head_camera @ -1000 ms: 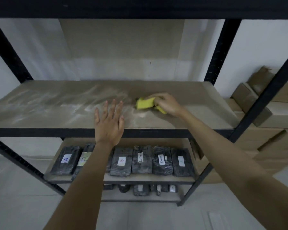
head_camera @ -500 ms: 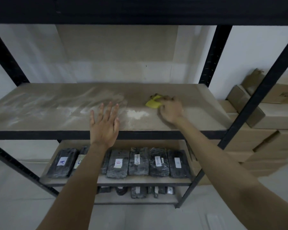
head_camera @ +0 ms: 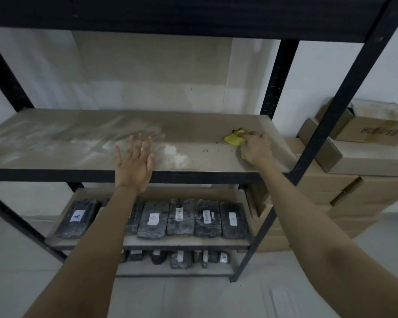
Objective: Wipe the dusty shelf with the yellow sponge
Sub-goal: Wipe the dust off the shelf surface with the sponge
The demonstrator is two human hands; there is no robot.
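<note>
Shelf board (head_camera: 55,143): grey-brown, pale whitish dust streaks left and centre, plainer tan at right. Sponge (head_camera: 233,139): yellow, dark smudge at far edge. Frame (head_camera: 345,92): black. Lower packs (head_camera: 154,220): black, white labels. Boxes (head_camera: 365,154): brown.

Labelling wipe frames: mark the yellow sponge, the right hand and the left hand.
yellow sponge (head_camera: 234,139): head view, on its exposed yellow face left of the fingers.
right hand (head_camera: 256,148): head view, on the back of the hand.
left hand (head_camera: 135,167): head view, on the back of the open hand.

Left hand (head_camera: 133,166) flat, fingers spread, right hand (head_camera: 256,149) clenched
</note>
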